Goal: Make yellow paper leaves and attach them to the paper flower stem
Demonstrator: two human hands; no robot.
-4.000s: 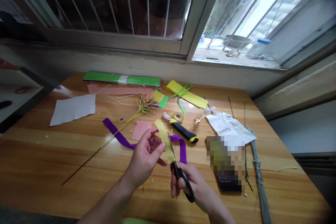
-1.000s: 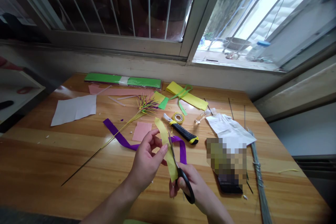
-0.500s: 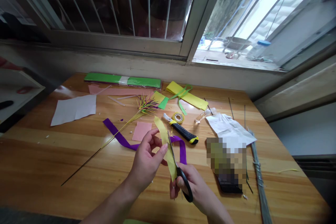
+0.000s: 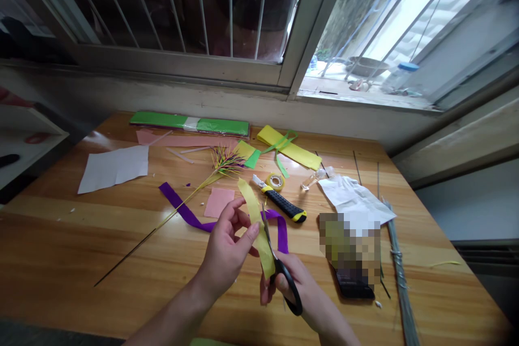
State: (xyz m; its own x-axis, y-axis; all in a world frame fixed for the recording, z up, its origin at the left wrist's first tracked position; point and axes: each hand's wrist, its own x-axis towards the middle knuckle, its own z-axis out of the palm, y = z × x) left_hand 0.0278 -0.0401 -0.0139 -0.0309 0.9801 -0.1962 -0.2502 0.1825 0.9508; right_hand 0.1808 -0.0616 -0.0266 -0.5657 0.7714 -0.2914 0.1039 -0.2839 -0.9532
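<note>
Between the thumb and fingers of my left hand (image 4: 231,240) is a yellow paper strip (image 4: 252,203), held upright above the table. My right hand (image 4: 292,278) grips the black-handled scissors (image 4: 292,287), whose blades lie along the strip's right edge. I cannot tell whether the blades are cutting into it. Below the hands a purple paper strip (image 4: 184,211) curves across the tabletop, partly hidden by my left hand. Just beyond the strip lie a pink paper square (image 4: 219,201), a black and yellow utility knife (image 4: 284,203) and a roll of tape (image 4: 275,181).
A wire stem with a fringed yellow and purple head (image 4: 227,161) lies to the left. Green crepe paper (image 4: 162,120) and folded yellow paper (image 4: 292,148) are at the back. A phone (image 4: 354,286), white tissue (image 4: 352,194) and wire bundle (image 4: 399,275) lie to the right.
The scissors and my right hand have shifted slightly to the right and the handle has turned a little. My left hand stays in nearly the same place with the yellow strip.
</note>
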